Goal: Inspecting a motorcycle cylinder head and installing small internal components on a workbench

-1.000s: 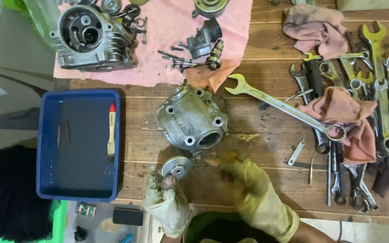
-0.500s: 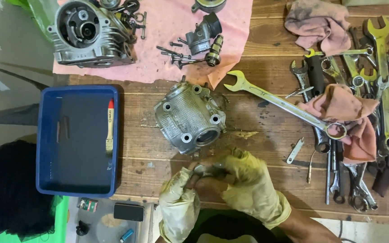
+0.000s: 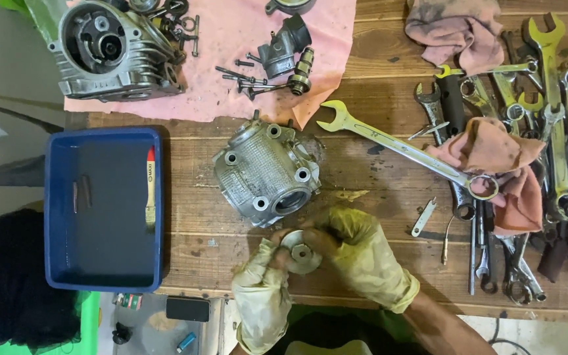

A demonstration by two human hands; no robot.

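Note:
Both my hands wear dirty yellowish gloves near the front edge of the wooden bench. My left hand (image 3: 262, 283) and my right hand (image 3: 356, 253) together grip a small round metal disc (image 3: 302, 252) with a centre hole. Just beyond the disc lies a silver engine cylinder head cover (image 3: 265, 172), tilted, with several bolt holes.
A blue tray (image 3: 57, 217) with dark liquid and a paintbrush (image 3: 150, 187) sits at left. A pink cloth (image 3: 231, 72) at the back carries an engine head (image 3: 110, 49) and small parts. A long wrench (image 3: 402, 146), rags and many spanners (image 3: 553, 131) fill the right side.
My hands have come together on the disc; a second ago the left hand held it alone at the bench edge while the right hand moved in, blurred.

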